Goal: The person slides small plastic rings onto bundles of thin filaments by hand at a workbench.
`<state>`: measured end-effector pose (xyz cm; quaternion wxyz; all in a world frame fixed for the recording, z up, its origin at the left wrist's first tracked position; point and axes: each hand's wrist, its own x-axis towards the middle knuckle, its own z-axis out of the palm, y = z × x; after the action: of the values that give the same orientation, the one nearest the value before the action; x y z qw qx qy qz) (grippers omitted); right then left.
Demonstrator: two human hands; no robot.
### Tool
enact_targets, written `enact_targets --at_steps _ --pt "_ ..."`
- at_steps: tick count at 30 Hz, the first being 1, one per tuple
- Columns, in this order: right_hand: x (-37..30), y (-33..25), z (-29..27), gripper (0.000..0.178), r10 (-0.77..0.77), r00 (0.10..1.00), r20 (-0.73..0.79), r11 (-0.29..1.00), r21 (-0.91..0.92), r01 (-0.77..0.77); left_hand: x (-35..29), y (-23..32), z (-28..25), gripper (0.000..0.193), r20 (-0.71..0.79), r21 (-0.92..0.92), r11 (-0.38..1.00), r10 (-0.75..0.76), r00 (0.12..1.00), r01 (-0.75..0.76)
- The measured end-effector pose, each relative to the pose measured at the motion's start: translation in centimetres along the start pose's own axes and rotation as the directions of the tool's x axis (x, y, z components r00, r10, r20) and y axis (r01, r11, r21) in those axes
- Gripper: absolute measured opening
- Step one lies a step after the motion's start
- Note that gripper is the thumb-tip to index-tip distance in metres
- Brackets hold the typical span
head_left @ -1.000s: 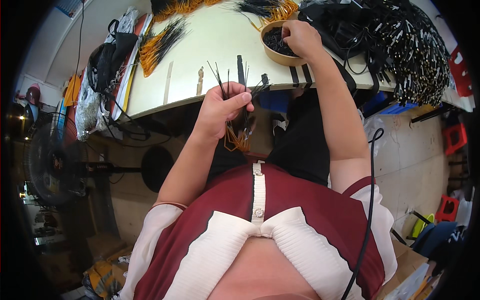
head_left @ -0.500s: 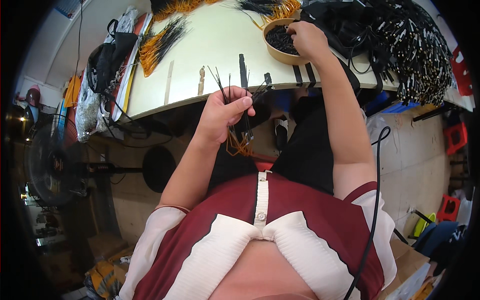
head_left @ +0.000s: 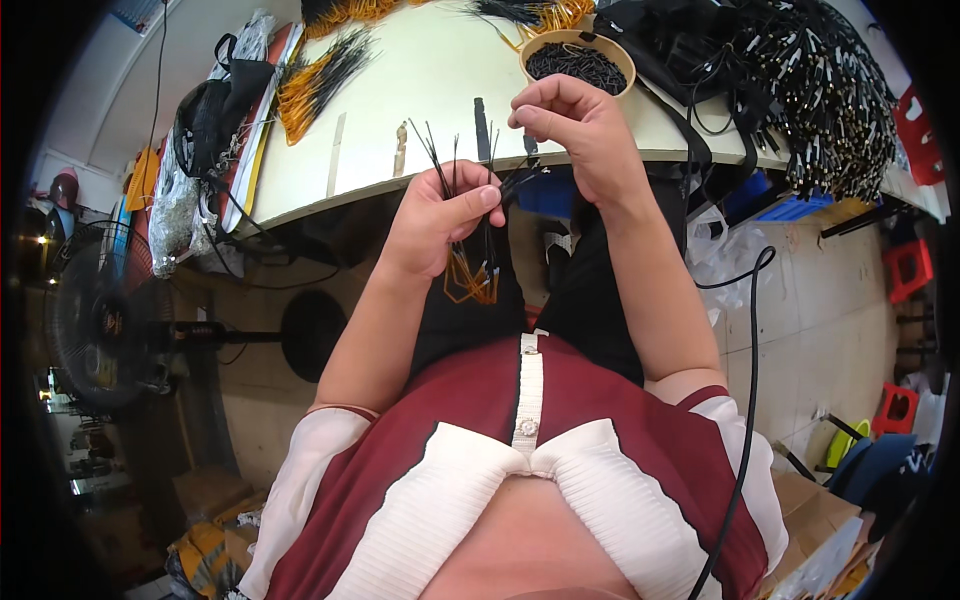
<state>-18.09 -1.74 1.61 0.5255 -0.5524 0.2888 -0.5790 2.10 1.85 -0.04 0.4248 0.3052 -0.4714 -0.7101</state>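
Note:
My left hand (head_left: 445,220) is closed around a small bunch of thin black wires (head_left: 462,180) over the near table edge. Their black ends fan out above the fingers, and orange looped parts (head_left: 468,285) hang below the palm. My right hand (head_left: 580,135) is raised to the right of the bunch, with thumb and forefinger pinched together. Whatever sits in that pinch is too small to make out. Just behind the right hand stands a tan bowl (head_left: 628,82) filled with small black tube-like pieces (head_left: 570,62).
Orange-and-black wire bundles (head_left: 320,85) lie on the pale table (head_left: 400,70). A large heap of black cords with metallic tips (head_left: 835,100) hangs over its right side. Left are plastic-wrapped bags (head_left: 185,200) and a black fan (head_left: 105,310). A black cable (head_left: 745,430) runs beside my right arm.
My right hand has left the bowl and come down toward my left hand, its fingers still pinched. The left hand keeps its hold on the wires and has hardly moved.

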Motion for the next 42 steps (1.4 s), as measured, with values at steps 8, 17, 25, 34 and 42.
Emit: enact_targets --at_steps 8,17,25,34,42 --pt "-0.4 0.4 1.1 0.012 -0.011 1.000 0.008 0.998 0.067 0.010 -0.4 0.0 -0.2 0.010 0.028 0.027 1.000 0.005 1.000 -0.005" --pt "0.6 0.1 1.5 0.012 0.005 0.999 0.042 0.999 0.053 -0.007 0.3 0.8 -0.9 0.012 0.044 0.026 1.000 -0.013 0.999 0.012" --pt "2.4 -0.8 0.4 0.011 0.064 0.990 0.129 0.997 -0.054 -0.058 1.3 2.3 -0.8 0.012 -0.002 0.127 0.992 0.009 1.000 -0.009" --pt "3.8 -0.5 0.4 0.009 0.207 0.940 0.273 0.969 -0.188 -0.159 3.3 3.3 -0.7 0.009 -0.114 0.338 0.939 0.110 0.987 -0.066" --pt "5.0 -0.2 -1.5 0.013 0.060 0.992 0.108 0.881 -0.473 -0.001 6.0 2.7 -0.9 0.005 -0.167 0.385 0.921 0.134 0.977 -0.061"
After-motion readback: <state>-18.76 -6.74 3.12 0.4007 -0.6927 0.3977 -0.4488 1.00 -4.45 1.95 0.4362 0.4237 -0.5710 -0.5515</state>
